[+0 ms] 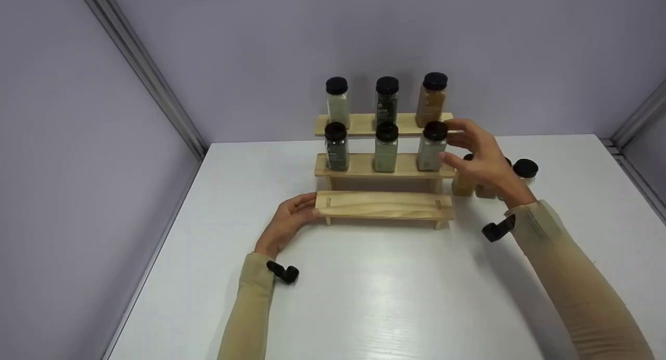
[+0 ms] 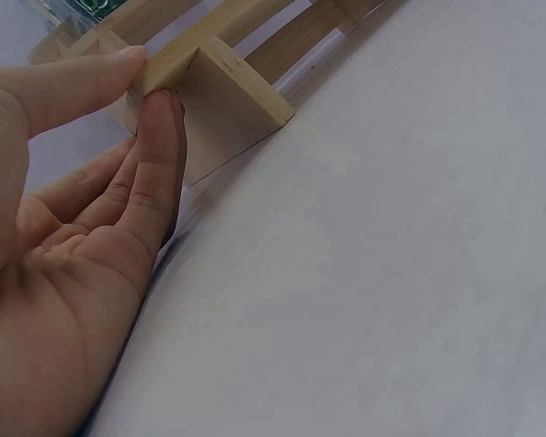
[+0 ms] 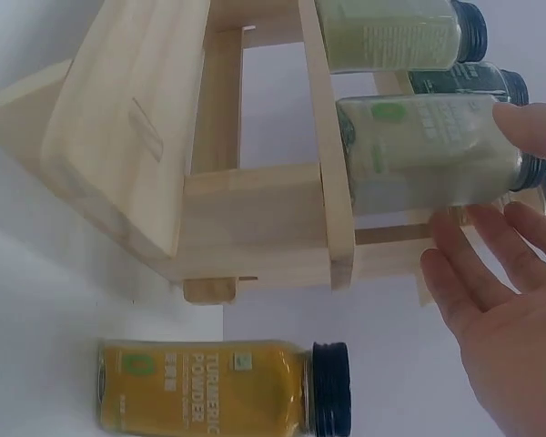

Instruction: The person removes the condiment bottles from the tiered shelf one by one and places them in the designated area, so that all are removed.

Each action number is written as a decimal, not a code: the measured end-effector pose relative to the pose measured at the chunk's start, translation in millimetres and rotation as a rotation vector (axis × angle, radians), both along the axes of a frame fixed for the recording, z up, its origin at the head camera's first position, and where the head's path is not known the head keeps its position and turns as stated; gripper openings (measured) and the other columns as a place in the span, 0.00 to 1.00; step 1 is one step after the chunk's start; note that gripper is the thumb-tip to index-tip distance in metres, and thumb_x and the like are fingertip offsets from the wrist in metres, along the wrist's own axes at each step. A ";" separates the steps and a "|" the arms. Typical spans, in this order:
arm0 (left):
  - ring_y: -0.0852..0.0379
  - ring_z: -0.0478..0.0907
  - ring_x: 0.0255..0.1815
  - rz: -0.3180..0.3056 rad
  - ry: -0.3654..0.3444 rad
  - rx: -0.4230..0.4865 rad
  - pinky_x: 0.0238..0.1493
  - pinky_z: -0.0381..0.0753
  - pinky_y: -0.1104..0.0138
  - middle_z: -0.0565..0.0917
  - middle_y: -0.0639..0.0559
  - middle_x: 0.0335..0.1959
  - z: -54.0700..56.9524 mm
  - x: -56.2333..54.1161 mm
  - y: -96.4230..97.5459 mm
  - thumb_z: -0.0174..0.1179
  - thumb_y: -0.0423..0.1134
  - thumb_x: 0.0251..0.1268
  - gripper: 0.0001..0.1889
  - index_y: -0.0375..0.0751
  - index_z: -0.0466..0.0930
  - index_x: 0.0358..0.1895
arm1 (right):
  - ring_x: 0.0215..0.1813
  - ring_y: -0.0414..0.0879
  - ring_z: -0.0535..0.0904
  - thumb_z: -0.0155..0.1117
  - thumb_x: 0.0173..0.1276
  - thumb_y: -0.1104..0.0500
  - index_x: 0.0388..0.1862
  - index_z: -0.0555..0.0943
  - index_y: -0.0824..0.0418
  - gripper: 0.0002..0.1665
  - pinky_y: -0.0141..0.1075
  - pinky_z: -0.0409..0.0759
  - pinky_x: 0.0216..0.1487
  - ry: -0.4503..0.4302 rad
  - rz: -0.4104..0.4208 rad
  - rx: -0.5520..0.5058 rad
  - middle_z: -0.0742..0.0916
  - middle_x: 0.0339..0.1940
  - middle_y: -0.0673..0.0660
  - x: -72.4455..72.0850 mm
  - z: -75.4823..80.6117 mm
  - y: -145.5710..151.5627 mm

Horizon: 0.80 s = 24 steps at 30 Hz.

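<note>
Pale wood made up the three-tiered rack (image 1: 385, 205), its long axis running left to right across the white table (image 1: 333, 308). On the right end of the middle tier, the pale-filled jar (image 1: 430, 156) stood upright, long axis vertical, black lid up. About it, the right hand (image 1: 479, 154) held thumb and fingers well apart, curved loosely at the lid end; whether any fingertip touched the glass, I could not tell. At the lowest tier's left end, the left hand (image 1: 292, 218) pinched the board, thumb above and fingers beneath. The pale-filled jar's label bore a green oval and writing too faint to read. Beside the rack, the upright yellow jar (image 3: 205, 387) read "TURMERIC POWDER", with smaller, blurred characters alongside.
</note>
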<state>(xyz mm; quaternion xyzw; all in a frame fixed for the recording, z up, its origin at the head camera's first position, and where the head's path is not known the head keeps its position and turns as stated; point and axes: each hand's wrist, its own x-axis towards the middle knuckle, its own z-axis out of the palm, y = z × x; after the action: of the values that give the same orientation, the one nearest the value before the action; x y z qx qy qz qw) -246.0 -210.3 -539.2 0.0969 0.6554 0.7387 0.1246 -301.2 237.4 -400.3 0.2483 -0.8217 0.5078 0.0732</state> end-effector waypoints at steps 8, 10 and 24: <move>0.48 0.80 0.69 -0.006 0.005 0.000 0.70 0.82 0.60 0.74 0.32 0.75 -2.4 0.8 0.4 0.65 0.31 0.76 0.32 0.30 0.67 0.79 | 0.69 0.46 0.79 0.72 0.71 0.68 0.76 0.73 0.63 0.36 0.28 0.76 0.71 0.007 0.014 -0.033 0.83 0.70 0.60 -2.3 -2.2 -11.8; 0.48 0.80 0.69 -0.004 0.003 0.000 0.70 0.82 0.60 0.74 0.32 0.75 -2.7 1.2 0.5 0.65 0.32 0.76 0.32 0.30 0.67 0.79 | 0.69 0.43 0.79 0.71 0.71 0.68 0.76 0.73 0.64 0.35 0.27 0.76 0.70 0.003 0.014 -0.048 0.83 0.69 0.60 -2.5 -2.9 -13.6; 0.48 0.80 0.69 0.013 -0.003 -0.009 0.69 0.82 0.61 0.75 0.33 0.75 0.0 1.2 1.1 0.65 0.31 0.76 0.32 0.30 0.67 0.79 | 0.70 0.49 0.79 0.68 0.74 0.71 0.76 0.72 0.67 0.33 0.31 0.78 0.72 -0.021 0.047 -0.071 0.82 0.70 0.63 -5.2 -1.1 -15.2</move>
<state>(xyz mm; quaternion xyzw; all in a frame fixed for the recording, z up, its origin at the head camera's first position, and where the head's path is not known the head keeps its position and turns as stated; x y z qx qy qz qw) -244.8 -209.3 -539.2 0.0910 0.6590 0.7368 0.1209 -306.4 222.2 -401.4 0.2596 -0.7978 0.5406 0.0614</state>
